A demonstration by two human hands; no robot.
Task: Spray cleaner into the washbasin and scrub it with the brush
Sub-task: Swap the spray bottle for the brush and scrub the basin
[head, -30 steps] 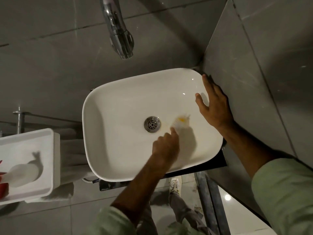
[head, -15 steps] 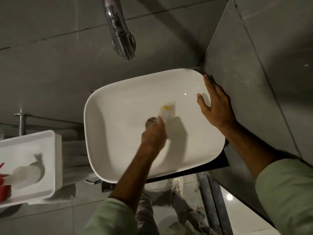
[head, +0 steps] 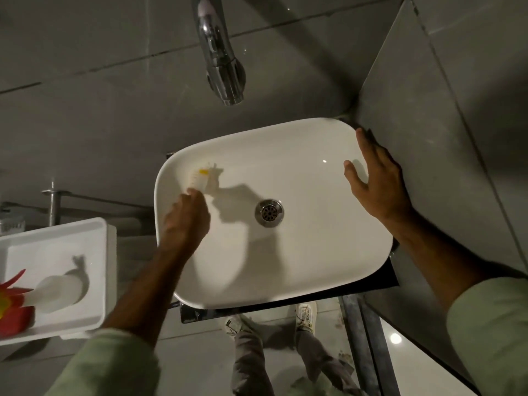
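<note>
A white rounded washbasin [head: 328, 252] fills the middle of the view, with a chrome drain [head: 269, 212] at its centre. My left hand [head: 184, 224] is shut on a small white brush [head: 200, 180] with a yellow mark. The brush head presses against the basin's far left inner wall. My right hand [head: 377, 181] lies flat on the basin's right rim beside the side wall, fingers spread, holding nothing. A white spray bottle [head: 57, 291] with a red top lies in a tray at the left.
A chrome tap [head: 221, 61] hangs over the basin from the grey tiled wall. A white tray [head: 57, 238] sits at the left. A tiled side wall [head: 457, 138] closes in the right. My shoes [head: 305, 312] stand on the floor below.
My left hand has swept the brush from right of the drain, across it, to the basin's far left wall. My right hand has stayed on the right rim.
</note>
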